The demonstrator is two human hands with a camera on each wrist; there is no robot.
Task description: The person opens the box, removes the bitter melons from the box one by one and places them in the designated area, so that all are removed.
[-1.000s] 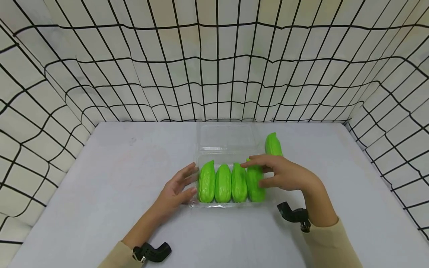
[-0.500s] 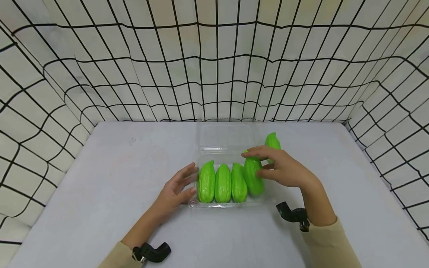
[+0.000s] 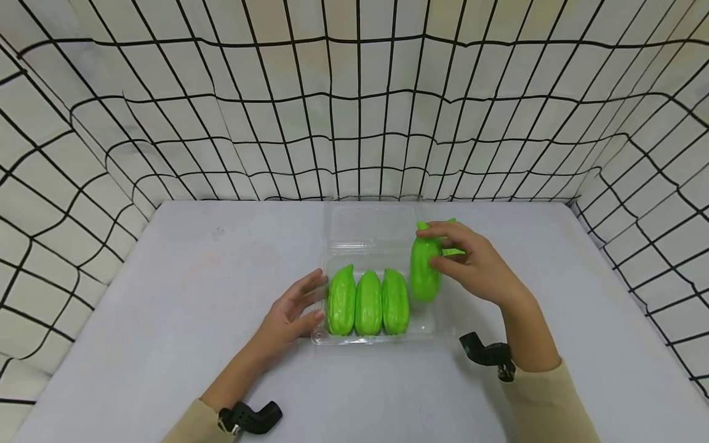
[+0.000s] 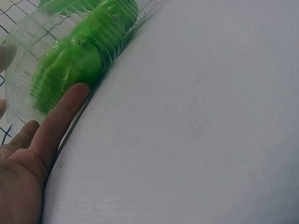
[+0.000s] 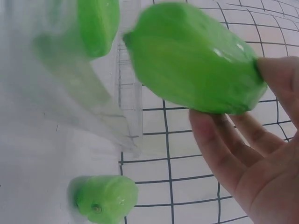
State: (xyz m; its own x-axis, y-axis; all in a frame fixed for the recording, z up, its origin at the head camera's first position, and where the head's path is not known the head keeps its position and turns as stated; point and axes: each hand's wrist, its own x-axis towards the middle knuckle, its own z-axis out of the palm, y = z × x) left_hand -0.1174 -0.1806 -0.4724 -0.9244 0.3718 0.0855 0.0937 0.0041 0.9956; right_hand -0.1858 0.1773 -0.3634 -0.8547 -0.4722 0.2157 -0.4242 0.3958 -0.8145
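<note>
A clear plastic clamshell box [image 3: 382,339] lies with its lid up and holds three glossy green gourds [image 3: 368,303] side by side. My right hand [image 3: 479,261] pinches another green gourd [image 3: 425,271] between thumb and fingertips, raised above the box's right end; the right wrist view shows this held gourd [image 5: 196,60] up close. Behind that hand, a further gourd [image 5: 107,198] lies outside the box, mostly hidden in the head view. My left hand [image 3: 285,317] rests along the box's left side, fingers extended; in the left wrist view a finger [image 4: 60,121] touches the clear wall.
The white tabletop [image 3: 166,320] spreads around the box. The lid [image 3: 373,224] leans back toward the far edge. Black grid netting over white walls [image 3: 360,123] encloses the back and both sides. Each wrist carries a black camera mount [image 3: 487,354].
My right hand has lifted the rightmost gourd out of its place in the box and moved it up and away toward the back. The left hand stays where it was.
</note>
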